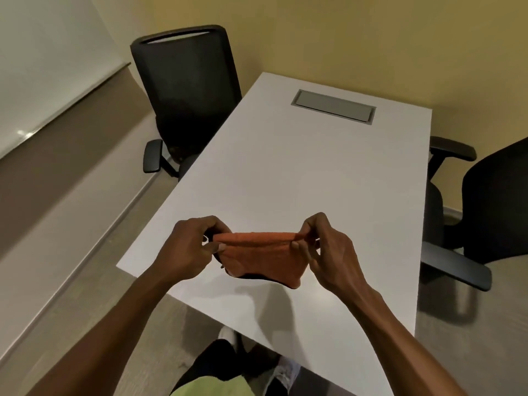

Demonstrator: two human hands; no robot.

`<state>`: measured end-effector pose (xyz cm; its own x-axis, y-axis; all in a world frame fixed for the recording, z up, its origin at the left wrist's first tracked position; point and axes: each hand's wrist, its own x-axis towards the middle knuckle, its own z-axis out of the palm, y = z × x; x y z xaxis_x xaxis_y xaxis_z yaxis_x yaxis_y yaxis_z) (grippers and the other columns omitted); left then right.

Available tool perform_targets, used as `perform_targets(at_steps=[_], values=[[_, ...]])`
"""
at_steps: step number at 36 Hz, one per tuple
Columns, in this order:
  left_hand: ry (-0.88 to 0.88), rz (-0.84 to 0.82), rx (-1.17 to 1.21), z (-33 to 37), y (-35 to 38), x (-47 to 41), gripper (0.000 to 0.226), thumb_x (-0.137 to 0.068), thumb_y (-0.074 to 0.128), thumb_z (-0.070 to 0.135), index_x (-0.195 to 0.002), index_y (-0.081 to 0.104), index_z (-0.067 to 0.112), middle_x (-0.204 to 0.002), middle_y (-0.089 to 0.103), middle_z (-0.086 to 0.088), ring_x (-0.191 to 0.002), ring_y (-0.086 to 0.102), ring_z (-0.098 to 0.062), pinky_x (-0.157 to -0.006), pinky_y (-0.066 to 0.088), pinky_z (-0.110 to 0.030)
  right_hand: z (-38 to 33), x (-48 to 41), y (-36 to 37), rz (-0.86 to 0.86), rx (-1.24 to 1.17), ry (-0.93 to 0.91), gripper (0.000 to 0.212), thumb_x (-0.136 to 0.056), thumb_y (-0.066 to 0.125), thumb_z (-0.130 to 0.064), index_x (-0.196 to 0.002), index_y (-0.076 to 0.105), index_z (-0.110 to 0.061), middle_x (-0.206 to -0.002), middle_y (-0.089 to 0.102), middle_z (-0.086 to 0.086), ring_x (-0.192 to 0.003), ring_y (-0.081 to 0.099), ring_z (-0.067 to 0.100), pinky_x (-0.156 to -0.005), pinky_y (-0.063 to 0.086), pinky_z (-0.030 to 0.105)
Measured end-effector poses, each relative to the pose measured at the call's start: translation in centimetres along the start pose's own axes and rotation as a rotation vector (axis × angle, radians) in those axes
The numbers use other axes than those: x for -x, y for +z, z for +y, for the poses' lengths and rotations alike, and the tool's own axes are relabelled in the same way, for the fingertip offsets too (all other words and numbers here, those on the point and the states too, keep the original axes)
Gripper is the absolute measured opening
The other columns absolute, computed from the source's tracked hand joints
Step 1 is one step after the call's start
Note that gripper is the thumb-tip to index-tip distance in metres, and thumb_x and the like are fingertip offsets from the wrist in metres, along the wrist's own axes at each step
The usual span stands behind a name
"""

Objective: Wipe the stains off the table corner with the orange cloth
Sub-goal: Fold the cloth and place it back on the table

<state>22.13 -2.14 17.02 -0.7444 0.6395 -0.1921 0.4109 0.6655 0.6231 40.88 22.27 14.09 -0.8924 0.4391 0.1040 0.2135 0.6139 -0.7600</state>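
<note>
The orange cloth (pixel 261 257) hangs stretched between my two hands, just above the near part of the white table (pixel 300 172). My left hand (pixel 187 245) pinches its upper left corner, and my right hand (pixel 328 248) pinches the upper right corner. The cloth's lower edge droops toward the tabletop and throws a shadow there. The table's near left corner (pixel 121 264) lies left of my left hand. I cannot make out any stains on the surface.
A grey cable hatch (pixel 333 107) is set into the far end of the table. One black office chair (pixel 185 95) stands at the left side, another (pixel 485 207) at the right. My legs and shoes (pixel 228 338) are below the near edge.
</note>
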Motion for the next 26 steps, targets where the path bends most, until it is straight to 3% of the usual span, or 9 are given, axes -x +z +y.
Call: perform_targets(at_steps=[2, 4, 7, 12, 17, 21, 26], values=[[-0.006, 0.016, -0.011, -0.8, -0.7, -1.7, 0.025, -0.096, 0.086, 0.008, -0.102, 0.081, 0.032, -0.095, 0.079, 0.018, -0.095, 0.071, -0.003, -0.084, 0.054, -0.02, -0.2, -1.8, 0.7, -0.039, -0.014, 0.004, 0.029, -0.098, 0.066, -0.009, -0.094, 0.05, -0.033, -0.081, 0.067, -0.009, -0.075, 0.064, 0.014, -0.067, 0.052, 0.028], [-0.019, 0.029, -0.016, -1.9, -1.5, -3.6, 0.026, -0.095, 0.085, 0.005, -0.1, 0.082, 0.03, -0.093, 0.08, 0.016, -0.092, 0.072, -0.003, -0.078, 0.051, -0.019, -0.2, -3.8, 1.7, -0.049, 0.008, -0.023, 0.033, -0.096, 0.063, -0.002, -0.091, 0.051, -0.033, -0.082, 0.067, -0.011, -0.078, 0.062, 0.013, -0.069, 0.052, 0.031], [-0.015, 0.03, -0.045, -3.6, -2.6, -6.9, 0.028, -0.092, 0.087, 0.002, -0.096, 0.082, 0.029, -0.089, 0.08, 0.015, -0.088, 0.071, -0.002, -0.073, 0.046, -0.018, 0.2, -6.8, 3.6, -0.037, -0.013, -0.036, 0.028, -0.094, 0.071, -0.008, -0.09, 0.055, -0.031, -0.08, 0.063, -0.012, -0.078, 0.061, 0.012, -0.071, 0.054, 0.038], [-0.013, -0.029, -0.186, -6.3, -4.9, -12.7, 0.025, -0.094, 0.081, -0.002, -0.098, 0.083, 0.023, -0.09, 0.078, 0.011, -0.087, 0.069, -0.007, -0.069, 0.047, -0.018, -0.2, -11.9, 7.3, -0.056, 0.0, -0.042, 0.018, -0.092, 0.076, -0.016, -0.091, 0.064, -0.029, -0.08, 0.065, -0.011, -0.077, 0.059, 0.009, -0.071, 0.052, 0.031], [-0.019, -0.146, -0.236, -8.8, -7.3, -19.3, 0.025, -0.091, 0.085, -0.001, -0.098, 0.082, 0.023, -0.084, 0.076, 0.008, -0.083, 0.071, -0.013, -0.074, 0.059, -0.031, 0.3, -17.4, 10.7, -0.078, -0.006, 0.035, 0.015, -0.09, 0.077, -0.013, -0.09, 0.069, -0.026, -0.082, 0.07, -0.008, -0.078, 0.062, 0.011, -0.071, 0.05, 0.027], [0.007, -0.162, -0.324, -10.6, -7.3, -25.0, 0.023, -0.093, 0.084, 0.001, -0.105, 0.083, 0.02, -0.087, 0.072, 0.01, -0.079, 0.064, -0.005, -0.063, 0.044, -0.018, 1.5, -22.0, 13.4, -0.098, -0.002, 0.128, 0.018, -0.09, 0.072, -0.007, -0.09, 0.071, -0.025, -0.084, 0.07, -0.008, -0.078, 0.062, 0.009, -0.071, 0.05, 0.027], [0.004, -0.128, -0.35, -13.3, -4.7, -31.8, 0.024, -0.094, 0.074, -0.006, -0.103, 0.082, 0.014, -0.09, 0.074, 0.002, -0.096, 0.074, -0.03, -0.078, 0.064, -0.041, 3.4, -26.8, 16.8, -0.11, 0.143, 0.226, 0.023, -0.092, 0.058, -0.008, -0.094, 0.069, -0.028, -0.094, 0.067, -0.006, -0.089, 0.06, 0.019, -0.075, 0.046, 0.035]])
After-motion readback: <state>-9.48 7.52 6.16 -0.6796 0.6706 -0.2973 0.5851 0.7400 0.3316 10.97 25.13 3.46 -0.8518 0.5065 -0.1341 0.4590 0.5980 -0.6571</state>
